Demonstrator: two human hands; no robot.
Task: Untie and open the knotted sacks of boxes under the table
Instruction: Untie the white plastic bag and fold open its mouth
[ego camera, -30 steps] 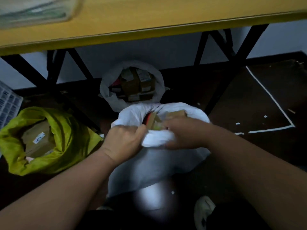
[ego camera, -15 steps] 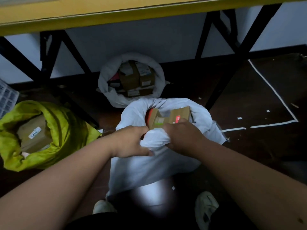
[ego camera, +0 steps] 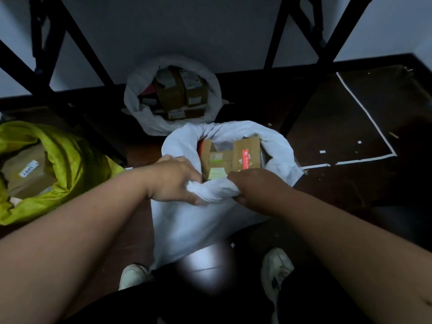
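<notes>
The near white sack (ego camera: 194, 220) looks like thin woven plastic cloth — matt, soft, creased where it is bunched. The far white sack (ego camera: 140, 108) has the same dull crumpled weave. The yellow-green sack (ego camera: 77, 164) on the left shows a faint sheen on its folds. The boxes (ego camera: 243, 155) are matt brown cardboard with paper labels. The floor (ego camera: 350, 127) is dark, smooth — the table legs (ego camera: 301, 73) black matt metal.

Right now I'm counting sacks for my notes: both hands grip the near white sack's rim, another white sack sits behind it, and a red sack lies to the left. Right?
Not quite: the sack on the left is yellow-green, not red, as the head view shows. The rest holds: left hand and right hand grip the near white sack, another white sack behind.
</notes>
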